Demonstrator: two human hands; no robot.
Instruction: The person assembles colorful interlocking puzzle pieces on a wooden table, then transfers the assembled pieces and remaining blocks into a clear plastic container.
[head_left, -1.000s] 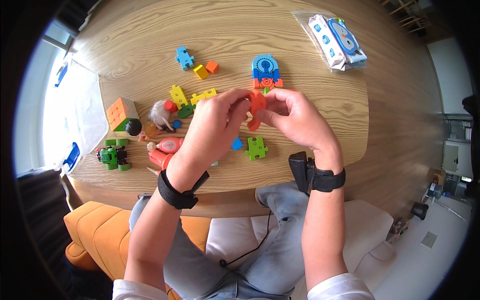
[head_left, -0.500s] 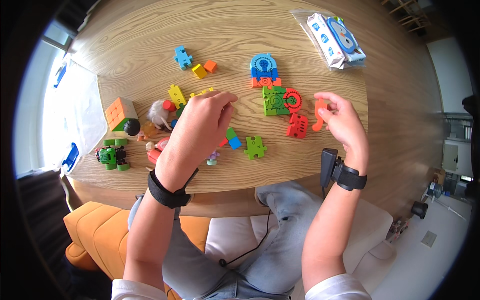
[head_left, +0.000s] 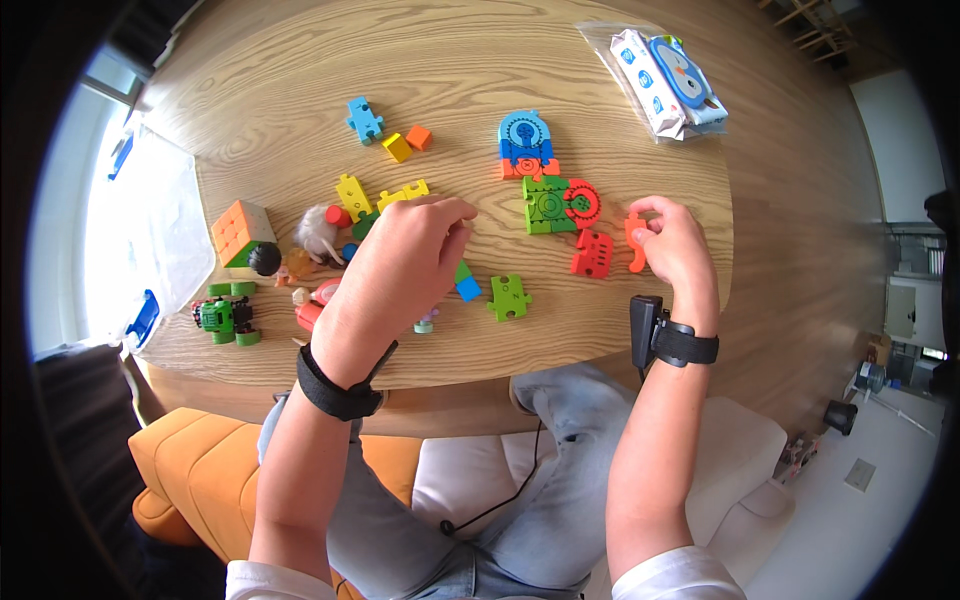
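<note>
My right hand (head_left: 675,248) pinches an orange foam puzzle piece (head_left: 636,241) just above the wooden table (head_left: 600,130), right of a red puzzle piece (head_left: 593,254). My left hand (head_left: 400,275) hovers with curled fingers and nothing in it over the table's middle, above a small blue and green piece (head_left: 466,283). A green and red joined puzzle block (head_left: 559,204) lies between the hands, with a blue and orange block (head_left: 526,145) beyond it. A loose green piece (head_left: 509,298) lies near the table's front edge.
Yellow pieces (head_left: 385,195), a blue piece (head_left: 365,120), small cubes (head_left: 408,143), a colour cube (head_left: 241,231), a green toy vehicle (head_left: 223,315) and small toys lie at the left. A clear plastic box (head_left: 150,230) stands at the far left. A wet-wipes pack (head_left: 668,72) lies at the back right.
The hands were together at the centre holding pieces. They have parted: the right hand moved right with the orange piece, and the left hand moved left and down, holding nothing.
</note>
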